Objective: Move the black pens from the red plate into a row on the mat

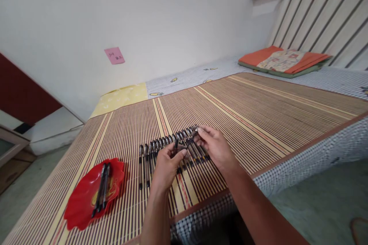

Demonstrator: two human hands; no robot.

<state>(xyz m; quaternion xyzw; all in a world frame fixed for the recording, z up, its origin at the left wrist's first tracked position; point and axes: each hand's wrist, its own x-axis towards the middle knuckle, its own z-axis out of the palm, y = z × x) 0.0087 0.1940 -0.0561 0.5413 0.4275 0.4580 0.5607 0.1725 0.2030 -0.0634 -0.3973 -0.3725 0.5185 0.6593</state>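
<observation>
A row of several dark pens (152,152) lies side by side on a striped bamboo mat (258,111). Both hands hover over the row's right half. My left hand (166,166) is closed, pinching a small dark pen cap near its fingertips. My right hand (215,147) is closed on a thin dark pen (192,139), held tilted, its tip pointing toward the left hand. The two pieces are close together but apart. A red plate (83,206) at the near left holds two or three more pens (102,187).
The mat covers a bed with a checked sheet (339,145). A folded orange and patterned cushion (283,61) lies at the far right by the slatted headboard. A pink note (114,55) is stuck to the white wall. Green floor lies to the right.
</observation>
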